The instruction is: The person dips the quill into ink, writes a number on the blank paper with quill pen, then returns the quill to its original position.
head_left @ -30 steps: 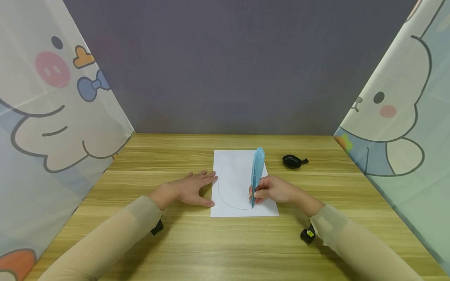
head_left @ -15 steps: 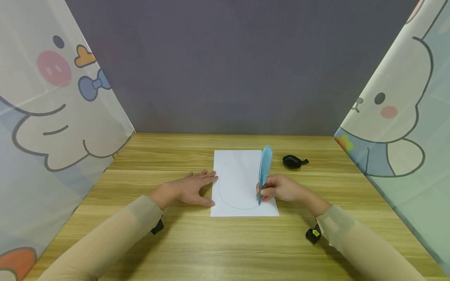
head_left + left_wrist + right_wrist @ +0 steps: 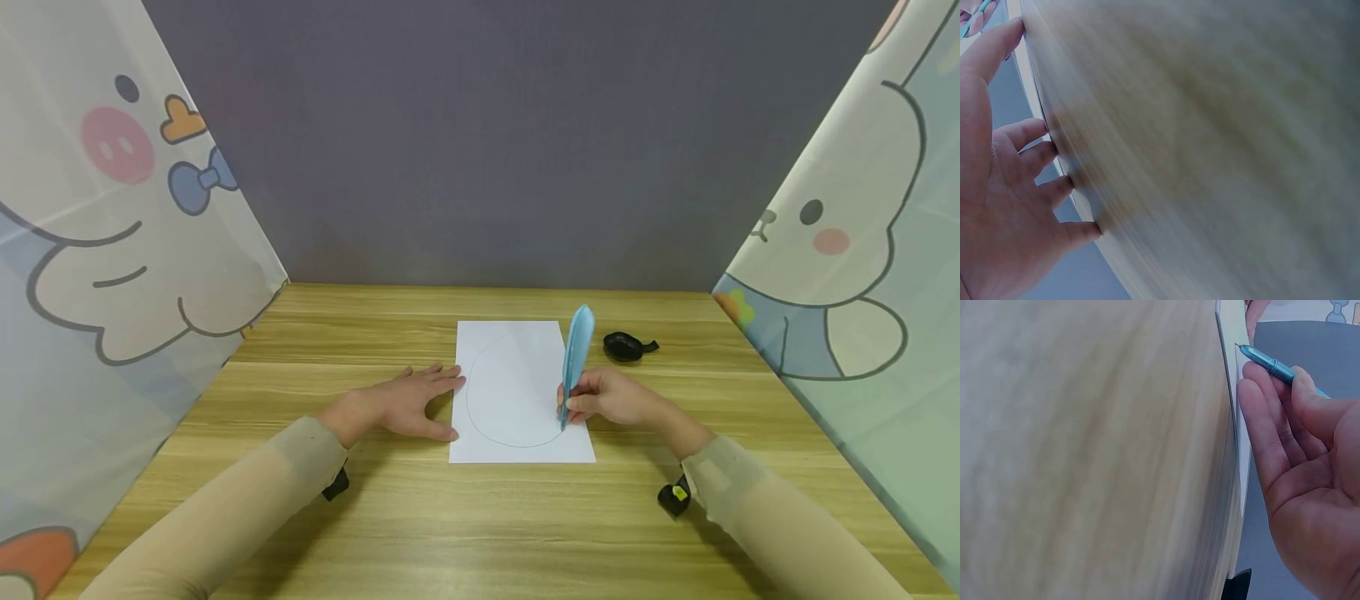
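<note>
Currently the right hand (image 3: pixel 609 397) pinches a light-blue, feather-topped pen (image 3: pixel 578 343) at the lower right of a white rectangular paper sheet (image 3: pixel 513 392); the left hand (image 3: pixel 408 405), fingers spread, rests at the sheet's left edge.

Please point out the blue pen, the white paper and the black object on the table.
Blue pen (image 3: pixel 577 350), head view: on its feather-shaped upper part.
White paper (image 3: pixel 516 390), head view: near its middle.
Black object (image 3: pixel 622 346), head view: on its rounded body.
</note>
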The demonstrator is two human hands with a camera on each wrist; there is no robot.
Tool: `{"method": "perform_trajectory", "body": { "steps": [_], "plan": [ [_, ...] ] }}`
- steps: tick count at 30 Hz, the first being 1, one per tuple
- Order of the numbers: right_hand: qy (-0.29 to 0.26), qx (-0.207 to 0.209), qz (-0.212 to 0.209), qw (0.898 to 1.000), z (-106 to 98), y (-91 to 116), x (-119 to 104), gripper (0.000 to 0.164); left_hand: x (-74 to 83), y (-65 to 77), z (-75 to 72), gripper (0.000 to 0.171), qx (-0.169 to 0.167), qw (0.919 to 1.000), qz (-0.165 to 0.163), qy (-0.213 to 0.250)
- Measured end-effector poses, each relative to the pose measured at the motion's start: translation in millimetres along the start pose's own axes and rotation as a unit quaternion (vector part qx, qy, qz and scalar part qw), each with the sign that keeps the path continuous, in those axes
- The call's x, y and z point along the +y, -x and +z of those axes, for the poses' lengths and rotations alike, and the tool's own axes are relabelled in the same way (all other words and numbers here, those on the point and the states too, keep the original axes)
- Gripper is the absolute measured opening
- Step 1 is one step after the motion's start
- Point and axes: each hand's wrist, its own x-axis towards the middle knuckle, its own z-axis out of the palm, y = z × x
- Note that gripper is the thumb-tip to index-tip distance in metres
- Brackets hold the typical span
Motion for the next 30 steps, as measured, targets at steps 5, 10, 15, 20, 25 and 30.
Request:
{"method": "perform_trajectory", "body": {
  "steps": [5, 10, 15, 20, 25, 30],
  "plan": [
    [0.013, 0.016, 0.013, 1.000, -3, 2, -1, 0.023, 0.6, 0.8, -0.4, 0.104, 0.001, 1.0000, 0.000, 0.001],
    [0.009, 0.031, 0.013, 0.999, -6, 1, 0, 0.023, 1.4, 1.4, -1.0, 0.104, 0.000, 1.0000, -0.002, 0.004],
    [-0.005, 0.033, 0.009, 0.999, -11, -1, 2, 0.025, 1.9, 1.6, -1.0, 0.104, -0.001, 1.0000, -0.005, 0.004],
    [-0.008, 0.040, 0.015, 0.999, -15, -3, 4, 0.025, 2.1, 1.8, -1.0, 0.103, -0.003, 1.0000, -0.008, 0.003],
    [0.011, 0.055, 0.021, 0.998, -18, -5, 3, 0.025, 3.0, 2.1, -1.4, 0.103, -0.003, 1.0000, -0.008, 0.005],
    [0.018, 0.068, 0.024, 0.997, -22, -7, 2, 0.025, 3.3, 1.9, -1.4, 0.103, -0.002, 1.0000, -0.007, 0.002]
  ]
}}
